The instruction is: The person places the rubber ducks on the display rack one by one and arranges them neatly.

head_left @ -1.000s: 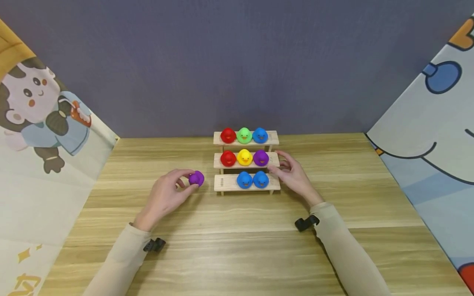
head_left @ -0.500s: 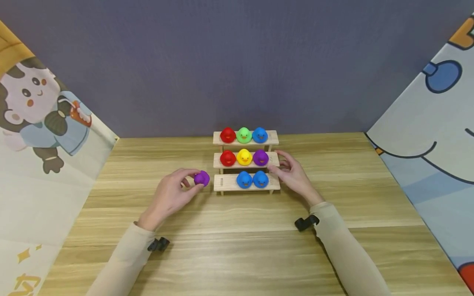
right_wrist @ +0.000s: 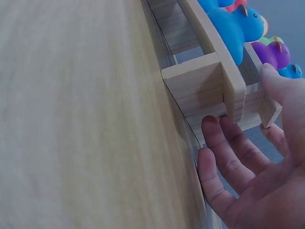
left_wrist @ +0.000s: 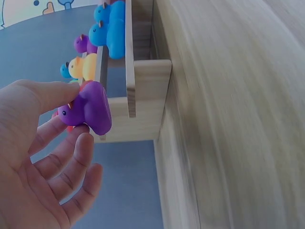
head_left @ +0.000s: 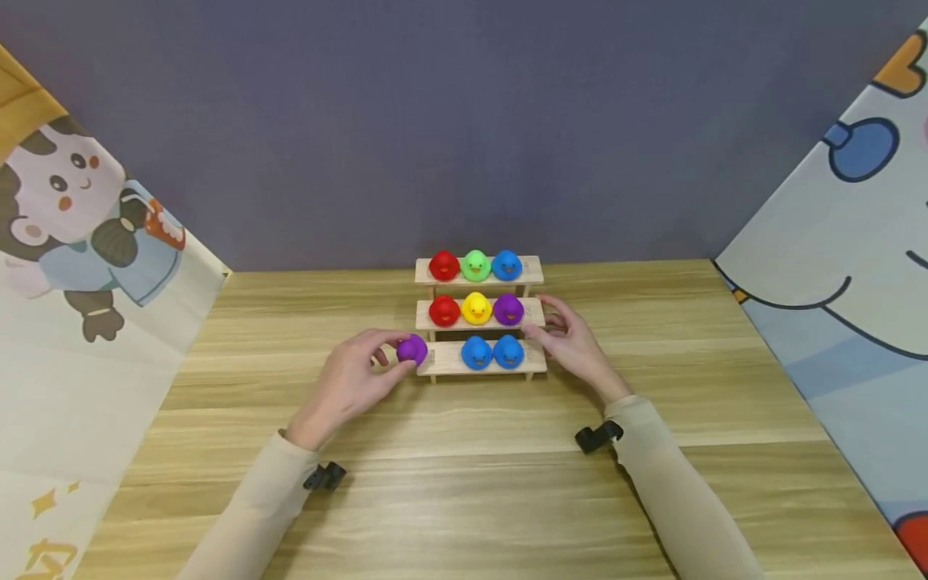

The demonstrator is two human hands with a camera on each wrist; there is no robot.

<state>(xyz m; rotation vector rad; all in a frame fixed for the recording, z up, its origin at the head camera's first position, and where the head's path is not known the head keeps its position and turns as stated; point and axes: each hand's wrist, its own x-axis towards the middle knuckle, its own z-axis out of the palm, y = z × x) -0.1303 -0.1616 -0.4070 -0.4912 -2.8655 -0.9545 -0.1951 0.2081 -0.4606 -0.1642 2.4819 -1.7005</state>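
My left hand (head_left: 360, 372) pinches a purple rubber duck (head_left: 412, 350) between thumb and fingers. In the head view the duck overlaps the left end of a three-step wooden rack (head_left: 445, 359); in the left wrist view it hangs clear of the front step. Two blue ducks (head_left: 477, 353) occupy the middle and right of that step. A red duck (head_left: 445, 310), a yellow duck (head_left: 476, 308) and another purple duck (head_left: 508, 308) line the middle step. My right hand (head_left: 573, 345) grips the middle step's right end between thumb and index finger, its other fingers beside the rack's side.
On the top step sit a red duck (head_left: 445, 265), a green duck (head_left: 475, 265) and a blue duck (head_left: 507, 265). The rack stands on a wood-grain table (head_left: 464, 483) near a dark back wall (head_left: 464, 129). Cartoon-printed panels flank the table.
My left hand has carried the purple duck rightward, from apart from the rack to the front step's left end. The right hand stays at the rack's right end.
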